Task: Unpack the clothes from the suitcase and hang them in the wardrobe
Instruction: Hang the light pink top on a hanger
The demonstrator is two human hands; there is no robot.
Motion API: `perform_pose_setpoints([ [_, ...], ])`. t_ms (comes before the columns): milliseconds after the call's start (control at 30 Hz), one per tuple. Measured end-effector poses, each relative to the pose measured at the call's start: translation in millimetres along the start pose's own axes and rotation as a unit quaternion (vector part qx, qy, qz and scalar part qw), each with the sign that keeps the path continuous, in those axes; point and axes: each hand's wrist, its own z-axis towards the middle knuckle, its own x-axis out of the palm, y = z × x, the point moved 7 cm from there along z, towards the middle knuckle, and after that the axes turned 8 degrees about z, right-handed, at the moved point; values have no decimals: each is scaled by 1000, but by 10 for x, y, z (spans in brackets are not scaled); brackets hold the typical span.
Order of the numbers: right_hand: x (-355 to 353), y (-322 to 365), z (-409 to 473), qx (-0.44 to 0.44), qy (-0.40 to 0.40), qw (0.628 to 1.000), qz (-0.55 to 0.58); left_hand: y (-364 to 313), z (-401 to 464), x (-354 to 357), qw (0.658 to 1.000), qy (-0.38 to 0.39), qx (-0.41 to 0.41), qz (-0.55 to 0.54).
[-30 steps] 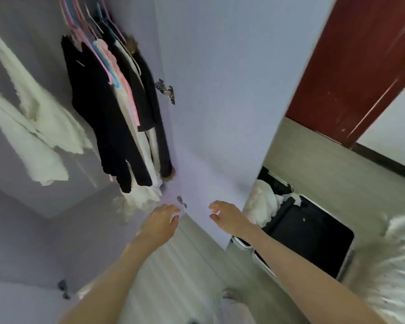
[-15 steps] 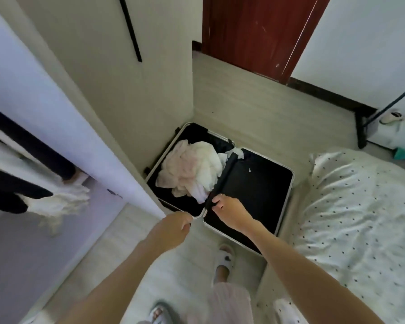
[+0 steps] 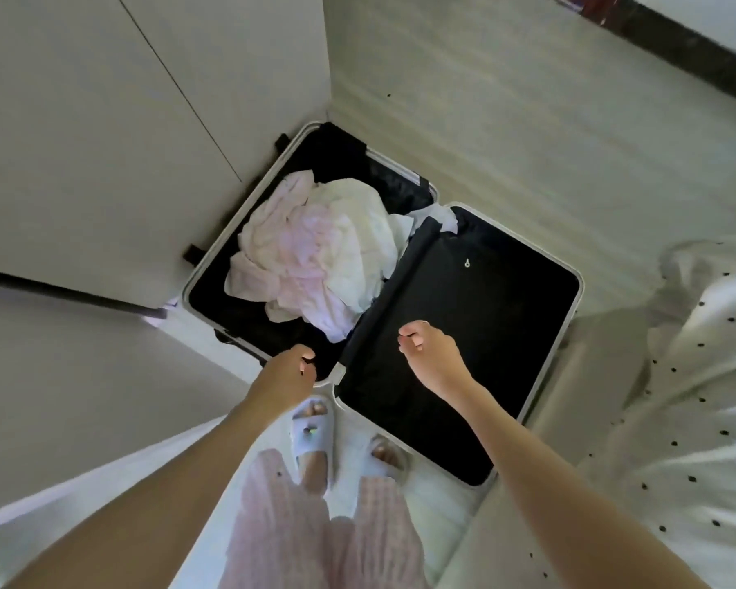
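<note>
A pale floor [image 3: 506, 121] is shown beside a polka-dot bedspread [image 3: 706, 376]. An open suitcase [image 3: 570, 299] is laid flat; crumpled white and pink clothes [image 3: 311, 257] are heaped in its left half. The left hand [image 3: 287, 376] and right hand [image 3: 430, 354] are held above it, fingers loosely curled, nothing grasped.
</note>
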Motion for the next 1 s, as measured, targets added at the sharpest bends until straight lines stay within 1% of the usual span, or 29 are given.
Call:
perform_pose_setpoints([
  [100, 329, -520, 601, 23, 18, 999, 13, 315, 750, 395, 999, -3, -33, -26],
  [267, 814, -1235, 1574, 53, 6, 998, 44, 818, 2040, 957, 990, -7, -116, -79],
  [333, 1004, -1464, 1905, 57, 2, 996, 73, 1030, 2509, 1186, 978, -2, -156, -139],
  [367, 1118, -1599, 2097, 54, 0, 995, 89, 1131, 2767, 1327, 964, -1, -178, -195],
  [433, 1249, -1755, 2308, 45, -4, 992, 117, 1279, 3114, 1517, 921, -11, -219, -323],
  [500, 1310, -1846, 2456, 36, -17, 989, 141, 1353, 3381, 1648, 879, -16, -247, -408],
  [567, 1302, -1868, 2545, 30, -28, 987, 156, 1360, 3550, 1686, 846, -19, -260, -465],
  [600, 1279, -1862, 2552, 33, -34, 986, 161, 1331, 3568, 1672, 837, -19, -260, -481],
  [633, 1254, -1850, 2530, 37, -39, 985, 164, 1306, 3564, 1650, 835, -26, -254, -486],
  [700, 1217, -1818, 2418, 51, -40, 984, 169, 1203, 3430, 1537, 844, -48, -238, -478],
  [767, 1149, -1703, 2186, 67, -30, 983, 167, 1026, 3125, 1389, 839, -44, -224, -494],
  [833, 1094, -1525, 1917, 73, -7, 984, 160, 907, 2786, 1240, 841, -45, -230, -488],
  [933, 956, -1163, 1531, 83, 23, 985, 153, 792, 2228, 797, 861, -107, -276, -413],
  [1000, 821, -925, 1273, 84, 29, 985, 148, 622, 1875, 453, 883, -137, -259, -366],
])
